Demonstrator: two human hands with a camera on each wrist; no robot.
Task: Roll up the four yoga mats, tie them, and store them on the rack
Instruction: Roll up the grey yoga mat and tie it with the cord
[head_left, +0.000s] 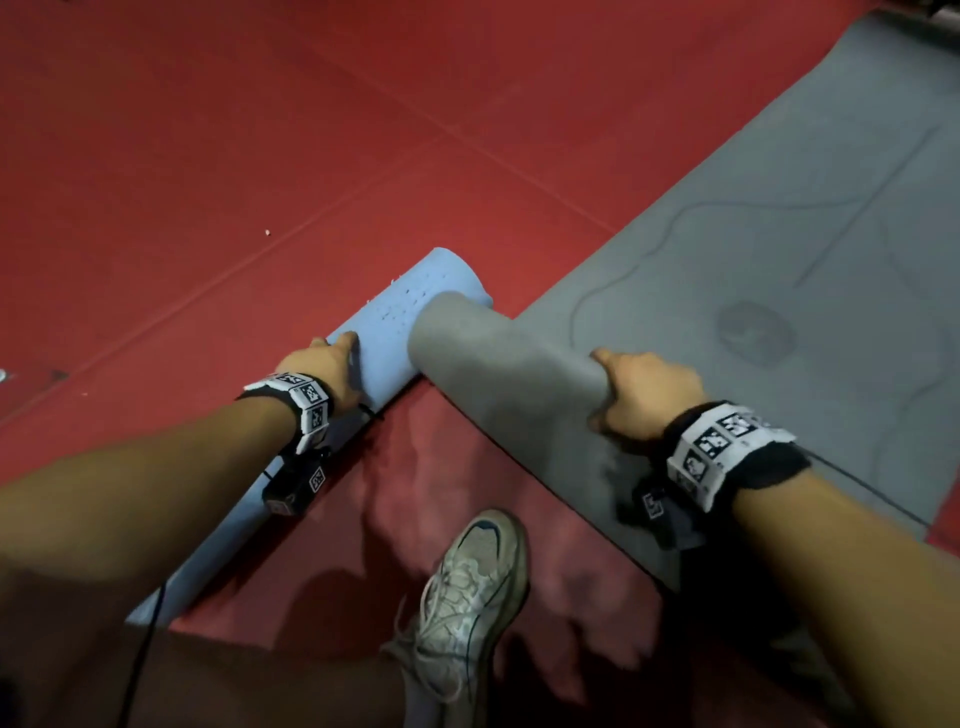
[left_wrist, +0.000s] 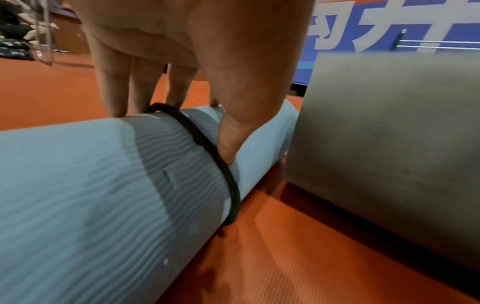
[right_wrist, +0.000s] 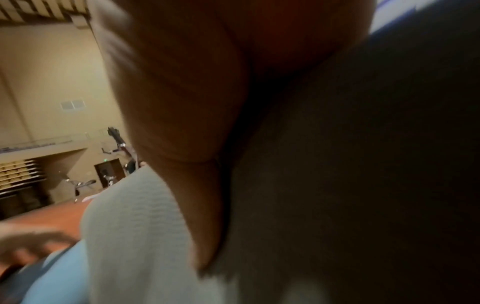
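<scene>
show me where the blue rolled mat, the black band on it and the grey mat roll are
blue rolled mat (head_left: 387, 332), head view, its upper curved side.
black band (left_wrist: 207, 148), left wrist view, its strand over the roll.
grey mat roll (head_left: 498, 374), head view, its rolled part.

Red padded floor (head_left: 260, 156) with seam lines. Far right: blue wall banner (left_wrist: 389, 24) with large white characters. Left: beige wall (right_wrist: 52, 72), tiered seating (right_wrist: 18, 172) below it.

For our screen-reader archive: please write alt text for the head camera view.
A person's left hand grips a rolled blue mat while the right hand holds a half-rolled grey mat on a red floor; a sneaker shows below.
</scene>
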